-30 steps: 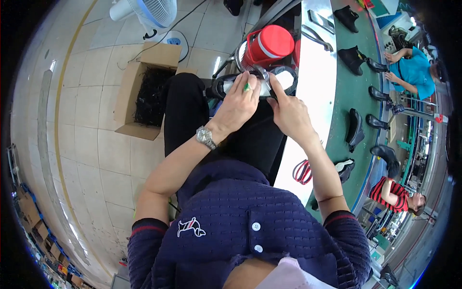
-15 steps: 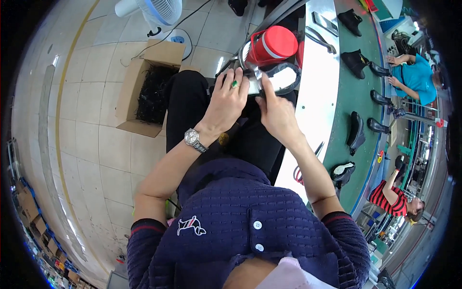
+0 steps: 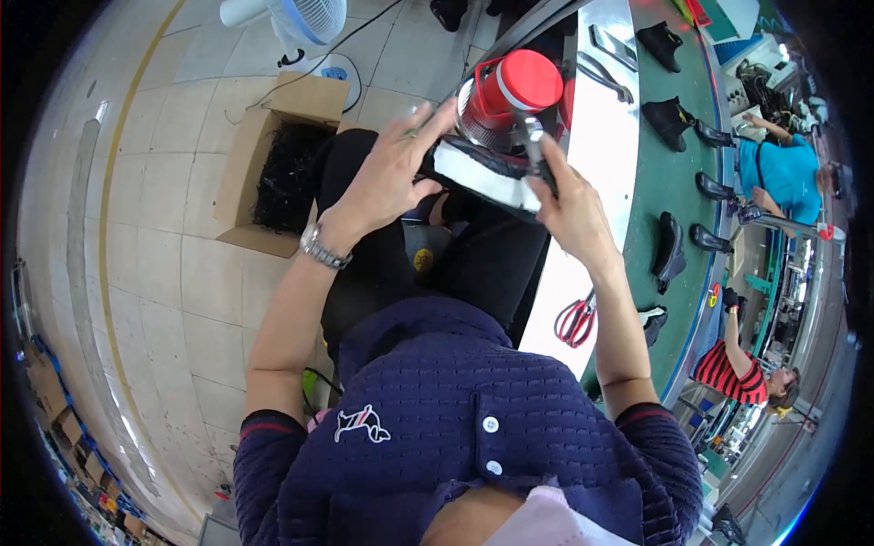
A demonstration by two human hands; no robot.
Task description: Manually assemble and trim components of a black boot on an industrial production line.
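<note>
A black shoe with a white underside point(image 3: 482, 175) lies sole up across my knees. My left hand point(image 3: 387, 173) is at its left end, fingers spread and thumb apart, slightly blurred. In my right hand point(image 3: 575, 205) is a dark-handled tool with a shiny metal head point(image 3: 528, 132), raised over the shoe's right end. Motion smears the tool, so its exact kind is unclear. Just beyond the shoe stands a red-lidded container point(image 3: 528, 80) in a perforated metal holder.
On the white bench at my right lie red-handled scissors point(image 3: 575, 322) and pliers point(image 3: 604, 76). Past it, a green conveyor point(image 3: 637, 246) carries several black shoes. Two people work across it. At left are a cardboard box point(image 3: 238, 196) of black scraps and a fan point(image 3: 309, 18).
My left hand has shifted left and opened away from the shoe. My right hand has moved right with the tool. The shoe has turned and come nearer; the scissors are now in fuller view.
</note>
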